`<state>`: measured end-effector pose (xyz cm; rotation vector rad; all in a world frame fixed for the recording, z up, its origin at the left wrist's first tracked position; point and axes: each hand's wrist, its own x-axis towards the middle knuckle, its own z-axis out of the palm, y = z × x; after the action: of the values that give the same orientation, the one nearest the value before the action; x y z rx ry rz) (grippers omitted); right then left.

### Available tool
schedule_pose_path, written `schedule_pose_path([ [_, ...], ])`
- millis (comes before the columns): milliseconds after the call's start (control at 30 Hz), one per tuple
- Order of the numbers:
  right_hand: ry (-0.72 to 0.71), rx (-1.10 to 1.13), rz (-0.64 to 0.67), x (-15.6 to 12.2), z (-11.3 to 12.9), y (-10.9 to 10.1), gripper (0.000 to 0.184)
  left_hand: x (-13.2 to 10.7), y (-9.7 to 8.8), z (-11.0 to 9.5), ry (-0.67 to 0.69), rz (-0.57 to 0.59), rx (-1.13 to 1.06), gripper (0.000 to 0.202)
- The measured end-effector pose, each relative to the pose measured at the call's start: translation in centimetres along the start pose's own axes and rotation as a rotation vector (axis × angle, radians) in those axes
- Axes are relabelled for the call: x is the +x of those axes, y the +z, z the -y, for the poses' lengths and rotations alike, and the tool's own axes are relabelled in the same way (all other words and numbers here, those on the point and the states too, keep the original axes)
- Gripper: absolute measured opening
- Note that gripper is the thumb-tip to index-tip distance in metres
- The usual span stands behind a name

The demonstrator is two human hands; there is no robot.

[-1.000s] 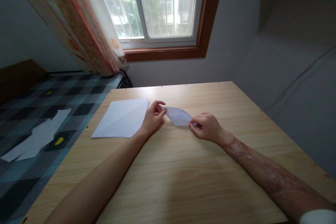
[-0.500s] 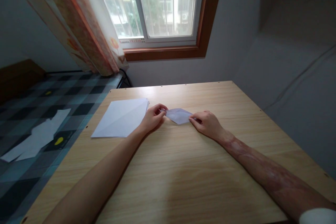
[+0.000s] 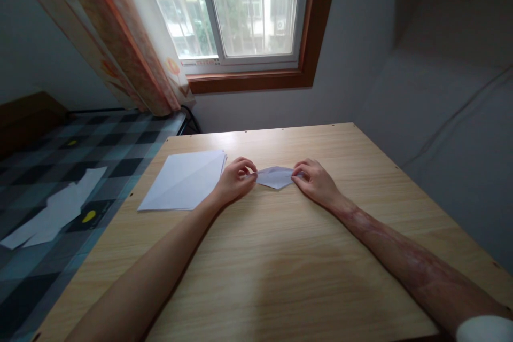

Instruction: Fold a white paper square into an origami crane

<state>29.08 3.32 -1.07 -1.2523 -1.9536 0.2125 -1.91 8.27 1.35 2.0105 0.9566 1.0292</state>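
A small folded piece of white paper (image 3: 276, 177) with pointed corners spans the gap between my two hands, low over the wooden table (image 3: 304, 256). My left hand (image 3: 237, 177) pinches its left corner between thumb and fingers. At the opposite corner, the thumb and fingertips of my right hand (image 3: 316, 179) close on the paper. Both pinched tips are partly covered by the fingers. Just left of my left hand lies a stack of white paper sheets (image 3: 182, 181), the top one showing a diagonal crease.
On the left, a bed with a checked cover (image 3: 124, 144) adjoins the table, with white paper strips (image 3: 66, 206) lying on it. Behind the table are a wall, a window (image 3: 256, 10) and a patterned curtain (image 3: 132, 37). A cable (image 3: 452, 117) runs along the right wall.
My right hand has shifted slightly up, its fingers now gripping the right corner from a higher angle. My left hand and the folded paper have moved slightly to the right.
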Motion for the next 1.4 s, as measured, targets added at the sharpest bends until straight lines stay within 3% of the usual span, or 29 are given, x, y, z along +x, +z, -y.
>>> schedule_pose_path([
  [67,0.014,-0.012,0.002,-0.1,0.1,0.0,0.005,-0.1,0.0,-0.2,0.019,0.014,0.007,0.013],
  [233,0.006,-0.036,-0.006,-0.2,0.3,-0.1,0.030,0.0,0.1,-0.3,0.124,0.024,0.127,0.008],
  [400,-0.053,-0.083,0.054,-0.1,0.2,0.0,0.015,0.0,0.4,0.0,0.208,0.009,0.380,0.009],
  [533,-0.061,-0.099,0.061,-0.1,0.3,-0.1,0.014,-0.2,0.5,0.0,0.263,0.088,0.509,0.021],
  [633,-0.069,-0.117,0.061,-0.2,0.5,0.0,0.017,-0.3,0.7,-0.1,0.251,0.098,0.545,0.023],
  [800,-0.105,-0.137,0.109,-0.2,0.8,0.2,0.032,-0.2,1.8,-0.4,0.178,-0.063,0.647,0.021],
  [1067,-0.108,-0.117,0.127,-0.2,0.2,0.5,0.033,-0.3,3.0,-1.4,0.069,-0.176,0.705,0.014],
  [1267,-0.116,-0.126,0.131,-0.1,0.6,0.4,0.032,-0.2,3.0,-1.4,0.061,-0.146,0.641,0.006],
  [1400,-0.149,-0.095,0.144,-0.1,0.7,0.5,0.033,-0.3,3.4,-1.3,0.037,-0.140,0.617,0.013],
])
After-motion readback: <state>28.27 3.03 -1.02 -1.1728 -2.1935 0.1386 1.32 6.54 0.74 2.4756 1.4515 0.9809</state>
